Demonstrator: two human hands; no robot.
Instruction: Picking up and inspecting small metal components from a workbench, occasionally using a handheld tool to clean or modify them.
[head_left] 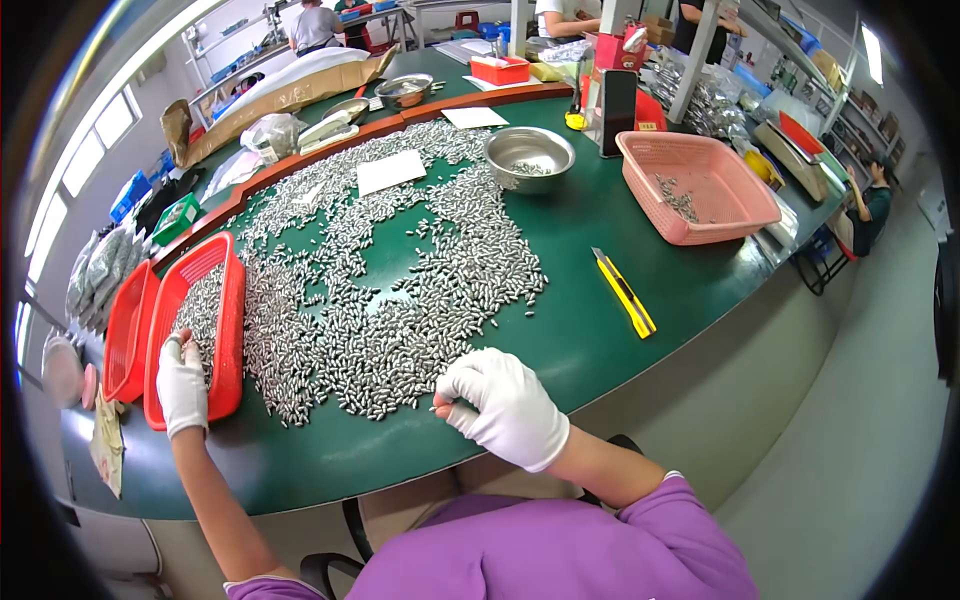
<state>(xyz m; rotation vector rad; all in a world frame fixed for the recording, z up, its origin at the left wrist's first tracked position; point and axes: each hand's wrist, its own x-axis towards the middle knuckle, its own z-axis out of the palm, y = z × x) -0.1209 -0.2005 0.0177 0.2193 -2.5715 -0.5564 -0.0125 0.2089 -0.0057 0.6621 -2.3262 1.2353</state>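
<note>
A broad spread of small silver, spindle-shaped metal pieces point(400, 345) covers much of the green table. My right hand point(505, 408), in a white glove with bare fingertips, is closed in a pinch at the near edge of the spread. A small metal piece seems to sit at its fingertips. At the left, my gloved left hand point(183, 388) reaches over the near end of a red plastic basket point(232, 330), which holds many of the same pieces. Its fingers are bent together at the pieces; whatever they hold is hidden.
Another red basket point(125, 345) stands farther left. A yellow utility knife point(625, 295) lies at the right, near a pink basket point(690, 145). Behind the spread are a steel bowl point(529, 160), a white card point(391, 172) and an upright phone point(617, 112). A wooden rail point(350, 140) borders the far side.
</note>
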